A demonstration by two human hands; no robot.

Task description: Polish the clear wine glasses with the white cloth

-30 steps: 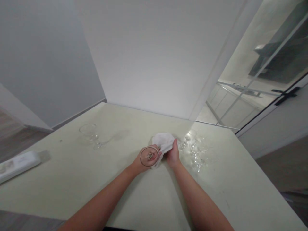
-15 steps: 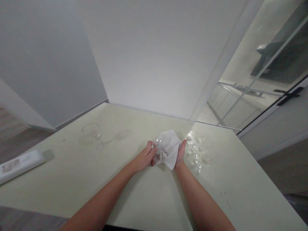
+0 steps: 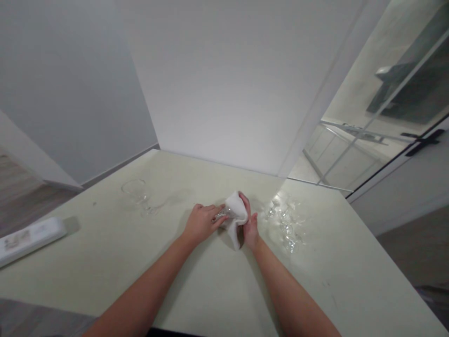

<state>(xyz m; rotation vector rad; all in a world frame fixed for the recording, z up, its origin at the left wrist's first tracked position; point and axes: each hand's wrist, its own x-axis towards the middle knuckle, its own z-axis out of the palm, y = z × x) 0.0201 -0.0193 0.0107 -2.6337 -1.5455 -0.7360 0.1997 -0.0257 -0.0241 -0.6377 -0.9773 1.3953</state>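
Left hand (image 3: pixel 203 222) closed with its fingers round one end of a clear drinking glass (image 3: pixel 223 214), the back of the hand turned up. The glass is between the two hands, above the middle of the counter, tilted, with its other end running into a white cloth (image 3: pixel 235 206). How far it goes inside is hidden by the folds. Right hand (image 3: pixel 250 229) is curled round the cloth from the other side, fingers up along its far edge and thumb nearer, so the cloth is gripped against the glass. A loose fold of cloth hangs down toward the counter (image 3: pixel 217 290), between the wrists.

Just to the right of the right hand, a group of clear glasses (image 3: pixel 286 220) stands close together; they overlap and glint so much that I cannot count them. On the left, well apart from the hands, a single stemmed glass (image 3: pixel 135 189) stands on the counter, its faint shadow stretching to the right. Farther left lies a long white object (image 3: pixel 33 238) with darker patches on top, cut off by the picture's edge.

Behind the counter rises a pale wall (image 3: pixel 224 89). To the right of it is a glazed door (image 3: pixel 365 140) with a black handle (image 3: pixel 424 142), and wood-toned floor (image 3: pixel 17 175) shows at the far left.
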